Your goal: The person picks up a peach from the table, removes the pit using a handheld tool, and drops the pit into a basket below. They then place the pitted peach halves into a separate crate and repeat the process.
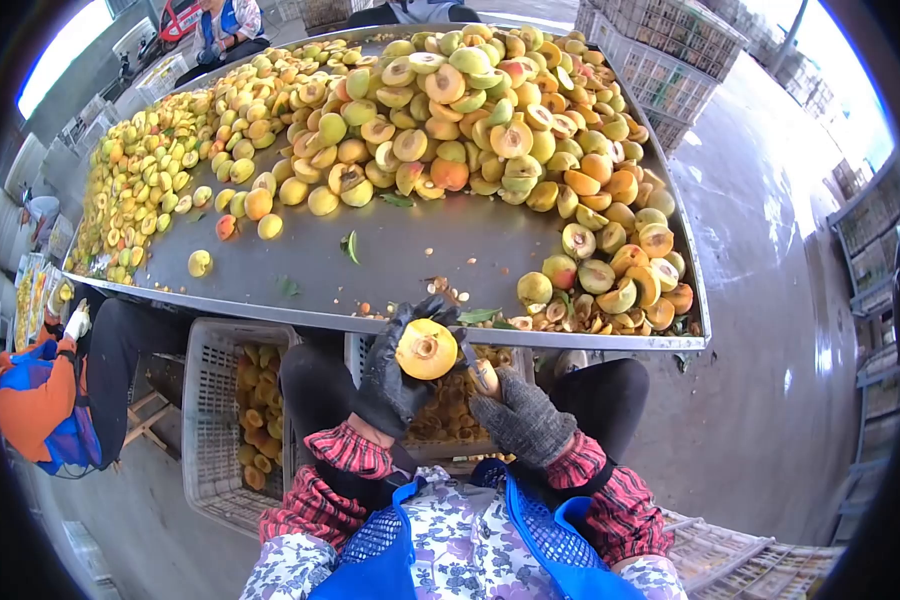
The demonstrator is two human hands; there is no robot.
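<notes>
My left hand [383, 378], in a black glove, holds a halved yellow peach [427, 349] near the table's front edge. The cut face points up toward me and shows the pit hollow in its middle. My right hand [526, 420], in a grey knit glove, is closed around the light-coloured handle of a pitting knife [485, 379]. The narrow metal blade points up and left, close beside the peach's right side. Beyond my hands, a big heap of halved peaches [410, 145] covers much of the metal table [300, 240].
Below the table stands a plastic crate [205, 400] with peach halves in it; a second lies between my knees. At left a person in an orange sleeve [40, 400] sits at the table, and another person [232, 30] sits beyond it. Stacked crates [670, 50] stand back right.
</notes>
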